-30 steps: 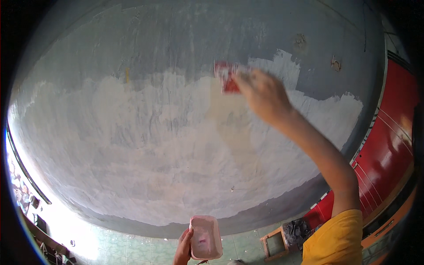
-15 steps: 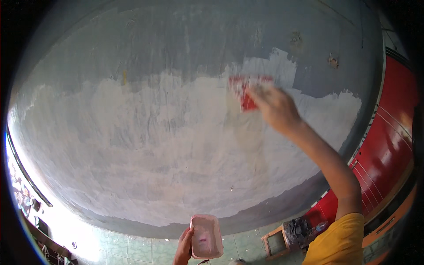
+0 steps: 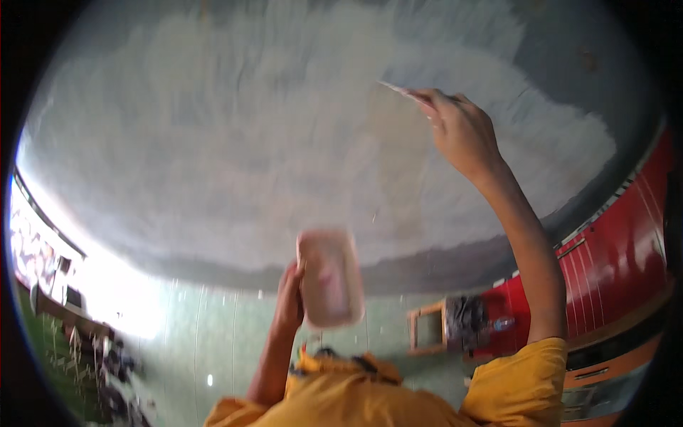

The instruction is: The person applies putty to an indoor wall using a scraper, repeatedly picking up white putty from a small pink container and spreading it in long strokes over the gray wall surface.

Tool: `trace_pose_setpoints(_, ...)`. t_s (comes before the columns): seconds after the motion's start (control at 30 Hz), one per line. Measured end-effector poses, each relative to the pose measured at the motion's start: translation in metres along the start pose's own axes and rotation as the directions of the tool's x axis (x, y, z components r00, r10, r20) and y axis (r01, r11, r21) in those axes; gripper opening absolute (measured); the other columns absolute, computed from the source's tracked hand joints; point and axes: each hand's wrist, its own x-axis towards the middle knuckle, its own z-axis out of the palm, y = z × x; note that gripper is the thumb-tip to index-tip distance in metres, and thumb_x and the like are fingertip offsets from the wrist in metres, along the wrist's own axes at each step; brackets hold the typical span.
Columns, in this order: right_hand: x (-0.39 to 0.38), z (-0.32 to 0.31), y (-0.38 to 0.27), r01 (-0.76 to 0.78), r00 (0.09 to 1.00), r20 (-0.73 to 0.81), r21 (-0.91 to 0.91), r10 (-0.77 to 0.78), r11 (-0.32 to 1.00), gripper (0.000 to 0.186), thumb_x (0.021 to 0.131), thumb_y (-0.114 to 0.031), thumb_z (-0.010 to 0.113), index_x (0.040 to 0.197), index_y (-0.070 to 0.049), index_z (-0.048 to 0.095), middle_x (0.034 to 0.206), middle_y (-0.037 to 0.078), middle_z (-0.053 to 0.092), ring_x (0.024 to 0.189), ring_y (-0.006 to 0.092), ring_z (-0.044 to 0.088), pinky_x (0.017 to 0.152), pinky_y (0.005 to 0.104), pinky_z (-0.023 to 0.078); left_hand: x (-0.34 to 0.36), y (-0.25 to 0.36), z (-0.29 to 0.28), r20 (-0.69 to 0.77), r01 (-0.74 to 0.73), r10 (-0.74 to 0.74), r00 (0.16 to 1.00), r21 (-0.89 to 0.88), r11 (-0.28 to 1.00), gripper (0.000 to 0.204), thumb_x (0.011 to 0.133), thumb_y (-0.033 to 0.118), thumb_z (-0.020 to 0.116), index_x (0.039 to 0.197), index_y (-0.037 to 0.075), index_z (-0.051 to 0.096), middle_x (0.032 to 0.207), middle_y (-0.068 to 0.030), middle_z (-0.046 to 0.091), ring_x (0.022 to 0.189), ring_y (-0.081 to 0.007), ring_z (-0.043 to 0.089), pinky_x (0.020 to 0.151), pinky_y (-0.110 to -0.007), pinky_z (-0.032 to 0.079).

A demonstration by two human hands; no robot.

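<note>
Raised at the upper right, my right hand [image 3: 466, 135] is closed on a flat putty scraper [image 3: 400, 92], seen nearly edge-on; its red face shows only in the earlier view. The blade tip is close to the wall [image 3: 249, 164]; whether it touches, I cannot tell. Uneven pale filler covers much of the grey wall, with a beige streak below the scraper. Lower down, my left hand [image 3: 289, 295] grips the left side of a pale pink rectangular tub [image 3: 358, 285]. Some pinkish material lies in its bottom.
Green tiles [image 3: 217, 334] cover the floor below the wall. To the right stand a small wooden frame [image 3: 413, 333], a dark covered item [image 3: 466, 320] and a clear bottle [image 3: 504, 324]. A glossy red panel [image 3: 615, 249] borders the right side. Bright light enters at left.
My view has tilted down, showing more floor and my yellow shirt. The scraper has turned from face-on to edge-on. The tub now appears higher in view.
</note>
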Motion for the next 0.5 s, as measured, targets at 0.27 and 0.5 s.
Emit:
trace_pose_setpoints(0.27, -0.13, -0.026, -0.154, -0.69, 0.653, 0.428, 0.676, 0.625, 0.258, 0.016, 0.098, -0.01, 0.065, 0.11, 0.0, 0.062, 0.09, 0.02, 0.07, 0.082, 0.0362, 0.072, 0.071, 0.0368, 0.055, -0.001, -0.009, 0.051, -0.064, -0.263, 0.264, 0.962, 0.03, 0.964, 0.062, 0.105, 0.037, 0.052, 0.153, 0.005, 0.032, 0.146, -0.011, 0.046, 0.135, -0.0216, 0.047, 0.113, -0.039, 0.04)
trace_pose_setpoints(0.5, -0.184, 0.015, -0.24, -0.812, 0.582, 0.593, 0.384, 0.557, 0.44, 0.032, 0.097, -0.018, 0.066, 0.124, -0.003, 0.058, 0.092, 0.021, 0.071, 0.087, 0.0436, 0.071, 0.069, 0.0474, 0.055, -0.023, -0.058, 0.037, -0.09, -0.237, 0.227, 0.97, -0.118, 0.964, 0.063, 0.106, 0.035, 0.049, 0.158, 0.008, 0.024, 0.153, -0.0128, 0.041, 0.142, -0.0252, 0.043, 0.117, -0.041, 0.037)
